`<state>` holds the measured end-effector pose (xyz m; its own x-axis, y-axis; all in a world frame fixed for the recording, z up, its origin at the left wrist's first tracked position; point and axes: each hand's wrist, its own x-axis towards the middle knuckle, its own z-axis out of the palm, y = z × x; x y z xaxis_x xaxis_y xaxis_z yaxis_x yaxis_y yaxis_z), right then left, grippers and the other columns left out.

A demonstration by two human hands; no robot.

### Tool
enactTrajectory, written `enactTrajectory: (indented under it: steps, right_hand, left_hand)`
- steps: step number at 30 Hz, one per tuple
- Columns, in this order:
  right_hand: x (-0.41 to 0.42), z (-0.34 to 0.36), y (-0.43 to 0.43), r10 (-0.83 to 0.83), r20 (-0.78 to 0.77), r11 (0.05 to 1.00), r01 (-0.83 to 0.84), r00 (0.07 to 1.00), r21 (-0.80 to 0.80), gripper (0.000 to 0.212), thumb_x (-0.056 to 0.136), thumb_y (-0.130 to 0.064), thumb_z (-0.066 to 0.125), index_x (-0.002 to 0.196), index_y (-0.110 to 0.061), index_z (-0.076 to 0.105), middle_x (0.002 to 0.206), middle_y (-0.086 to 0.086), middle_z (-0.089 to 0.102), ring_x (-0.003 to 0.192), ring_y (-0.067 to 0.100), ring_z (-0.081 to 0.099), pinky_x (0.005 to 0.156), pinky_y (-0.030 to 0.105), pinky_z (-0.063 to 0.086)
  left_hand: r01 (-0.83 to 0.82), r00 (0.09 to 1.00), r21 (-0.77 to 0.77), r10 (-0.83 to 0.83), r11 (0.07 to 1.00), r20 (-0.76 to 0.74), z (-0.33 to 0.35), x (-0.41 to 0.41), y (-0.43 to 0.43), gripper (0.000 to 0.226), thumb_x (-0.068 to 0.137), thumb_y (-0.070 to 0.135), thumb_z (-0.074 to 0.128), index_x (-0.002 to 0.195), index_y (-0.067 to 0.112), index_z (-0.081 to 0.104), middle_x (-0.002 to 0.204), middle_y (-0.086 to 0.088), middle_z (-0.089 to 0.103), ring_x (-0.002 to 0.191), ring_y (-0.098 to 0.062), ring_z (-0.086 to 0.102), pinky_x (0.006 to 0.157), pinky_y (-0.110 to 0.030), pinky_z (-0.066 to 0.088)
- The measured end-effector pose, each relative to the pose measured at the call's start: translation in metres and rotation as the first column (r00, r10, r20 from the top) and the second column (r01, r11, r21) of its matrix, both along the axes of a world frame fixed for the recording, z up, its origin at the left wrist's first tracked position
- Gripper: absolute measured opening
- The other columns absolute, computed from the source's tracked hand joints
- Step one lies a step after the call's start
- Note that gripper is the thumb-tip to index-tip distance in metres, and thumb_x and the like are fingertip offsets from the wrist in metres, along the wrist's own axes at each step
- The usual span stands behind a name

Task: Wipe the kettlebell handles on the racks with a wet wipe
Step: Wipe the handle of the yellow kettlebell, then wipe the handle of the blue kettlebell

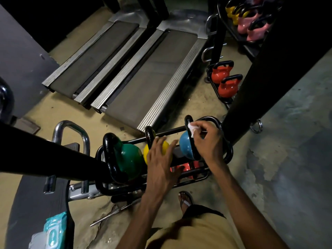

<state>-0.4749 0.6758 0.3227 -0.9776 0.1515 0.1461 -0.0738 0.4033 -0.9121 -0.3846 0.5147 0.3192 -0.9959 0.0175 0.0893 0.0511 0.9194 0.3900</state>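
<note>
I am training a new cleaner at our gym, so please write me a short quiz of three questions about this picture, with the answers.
1. True or false: the right hand holds the wet wipe against the handle of the blue kettlebell.
2. The open left hand covers part of which one? A purple kettlebell, B yellow kettlebell, C silver kettlebell.
3. Fill in: the pack of wipes lies at the lower ___ of the view.
Key: 1 true; 2 B; 3 left.

Green kettlebell (129, 159), yellow kettlebell (146, 151), blue kettlebell (186, 146), white wipe (191, 129).
</note>
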Motion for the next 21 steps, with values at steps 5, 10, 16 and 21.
enactTrajectory:
  steps: [5,10,16,21]
  right_hand:
    - [-0.021,-0.023,0.018,0.085,0.001,0.988,-0.085,0.996,0.132,0.020,0.087,0.000,0.067,0.097,-0.013,0.077,0.099,-0.005,0.072,0.095,0.005,0.068,0.085,0.030,0.059]
    - [-0.010,-0.022,0.026,0.123,0.031,0.988,-0.125,0.992,0.091,0.010,0.090,-0.013,0.072,0.096,-0.017,0.079,0.099,-0.010,0.072,0.098,0.001,0.066,0.086,0.020,0.056]
    - [-0.049,-0.017,0.015,0.135,0.114,0.990,-0.139,0.984,0.027,0.009,0.087,-0.016,0.077,0.097,-0.016,0.076,0.097,-0.008,0.072,0.090,0.001,0.067,0.075,0.008,0.052]
    - [-0.096,-0.029,0.005,0.063,0.470,0.969,0.058,0.880,-0.240,0.005,0.086,-0.013,0.079,0.090,-0.012,0.075,0.082,0.000,0.074,0.071,0.010,0.069,0.067,0.023,0.058]
  left_hand:
    - [0.056,0.998,-0.012,-0.055,0.998,0.022,-0.009,-0.019,0.042,0.104,0.063,0.033,0.091,0.152,0.026,0.037,0.155,-0.021,0.038,0.147,-0.040,0.031,0.114,-0.057,0.036]
    - [0.023,0.999,-0.001,-0.023,1.000,0.041,-0.017,-0.024,0.049,0.101,0.060,0.022,0.092,0.149,0.023,0.043,0.154,-0.020,0.040,0.145,-0.040,0.034,0.115,-0.055,0.036]
    - [-0.033,0.998,0.015,0.032,0.999,0.051,-0.021,-0.033,0.052,0.087,0.068,0.043,0.089,0.143,0.027,0.049,0.152,-0.016,0.044,0.145,-0.036,0.036,0.115,-0.052,0.036]
    - [-0.064,0.997,0.025,0.063,0.998,0.049,-0.022,-0.033,0.055,0.087,0.065,0.045,0.091,0.140,0.030,0.048,0.152,-0.013,0.043,0.144,-0.033,0.036,0.116,-0.050,0.035]
